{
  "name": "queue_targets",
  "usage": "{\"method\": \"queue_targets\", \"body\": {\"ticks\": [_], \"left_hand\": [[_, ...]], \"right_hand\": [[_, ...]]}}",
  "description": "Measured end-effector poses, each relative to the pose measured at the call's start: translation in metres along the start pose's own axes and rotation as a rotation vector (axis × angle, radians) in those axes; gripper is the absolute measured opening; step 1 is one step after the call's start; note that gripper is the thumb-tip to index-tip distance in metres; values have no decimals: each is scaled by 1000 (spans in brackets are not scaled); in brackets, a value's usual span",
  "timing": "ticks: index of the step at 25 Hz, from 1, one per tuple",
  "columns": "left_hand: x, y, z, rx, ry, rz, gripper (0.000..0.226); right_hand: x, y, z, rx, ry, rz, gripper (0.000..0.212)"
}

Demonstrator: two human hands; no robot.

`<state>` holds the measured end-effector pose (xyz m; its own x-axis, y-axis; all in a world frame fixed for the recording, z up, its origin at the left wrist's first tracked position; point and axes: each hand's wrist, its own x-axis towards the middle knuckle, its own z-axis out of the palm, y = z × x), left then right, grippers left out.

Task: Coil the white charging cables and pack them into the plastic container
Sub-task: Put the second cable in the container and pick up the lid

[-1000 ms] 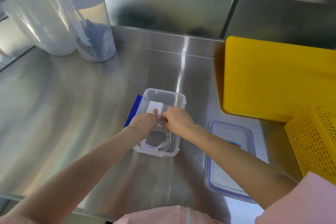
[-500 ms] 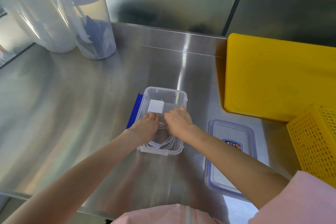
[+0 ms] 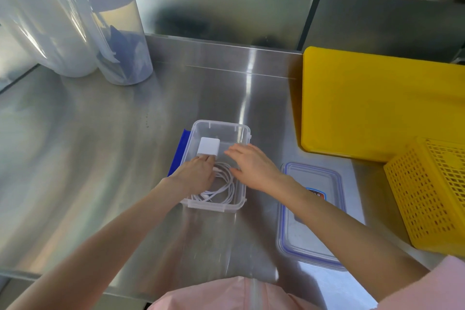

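head view: a clear container (image 3: pixel 245 133) sits on the steel counter (image 3: pixel 100 146), and the white cable (image 3: pixel 222 190) lies coiled in its near half. a white charger (image 3: pixel 208 146) rests in the far half, just beyond the coil. the left hand (image 3: pixel 195 175) reaches down into the container with its fingertips touching the near edge of the charger; its fingers are bent over the coil, but whether they grip anything i cannot tell. the right hand (image 3: pixel 254 166) hovers over the container's right side, fingers straight and spread, holding nothing. a blue piece (image 3: pixel 179 152) shows along the container's left wall. the lid (image 3: pixel 309 216) lies flat on the counter just right of the container. a yellow board (image 3: pixel 377 103) lies farther right, with a yellow basket (image 3: pixel 432 196) near it. two clear canisters (image 3: pixel 100 27) stand at the far left. pink sleeves (image 3: pixel 425 289) show at the bottom edge.
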<state>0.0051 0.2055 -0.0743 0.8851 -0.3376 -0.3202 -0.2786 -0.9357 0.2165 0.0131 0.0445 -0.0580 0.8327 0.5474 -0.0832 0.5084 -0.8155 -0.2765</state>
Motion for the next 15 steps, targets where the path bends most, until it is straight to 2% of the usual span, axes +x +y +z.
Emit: {"method": "queue_targets", "body": {"ticks": [4, 9, 15], "left_hand": [[-3, 14, -10, -36, 133, 50, 42], [2, 56, -13, -52, 249, 168, 52], [18, 109, 2, 12, 185, 286, 54]], "right_hand": [[-27, 15, -1, 62, 119, 101, 53], [-62, 36, -5, 105, 161, 264, 55], [-119, 69, -1, 121, 132, 475, 58]]}}
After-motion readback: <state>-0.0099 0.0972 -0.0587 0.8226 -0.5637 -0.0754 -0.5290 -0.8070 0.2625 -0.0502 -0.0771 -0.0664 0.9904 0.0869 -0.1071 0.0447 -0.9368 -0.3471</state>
